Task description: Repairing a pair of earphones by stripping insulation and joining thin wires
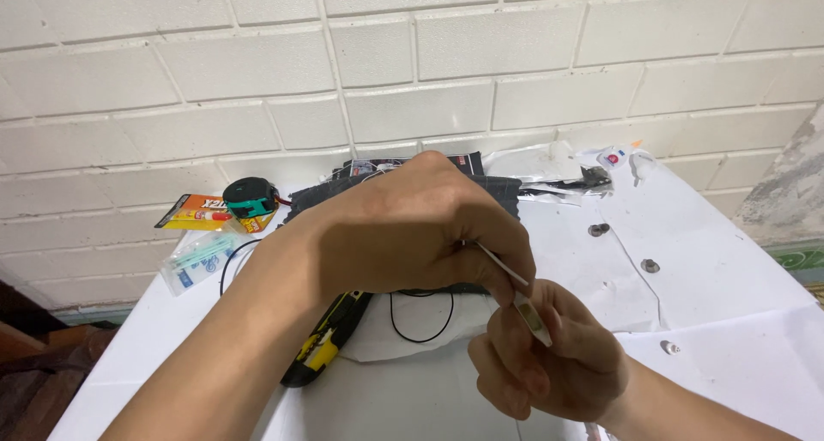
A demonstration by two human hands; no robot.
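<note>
My left hand is closed and reaches across from the left, pinching the upper end of a thin white strip. My right hand sits just below it, fingers curled around the strip's lower, wider end. Both hands meet above a white table. Under my left hand lies a dark grey mat, mostly hidden. A thin black cable loops on the table below my left hand.
A black-and-yellow tool lies under my left forearm. At the back left are a teal tape measure, an orange glue pack and a clear packet. Small metal parts and clear plastic bags lie to the right. A brick wall stands behind.
</note>
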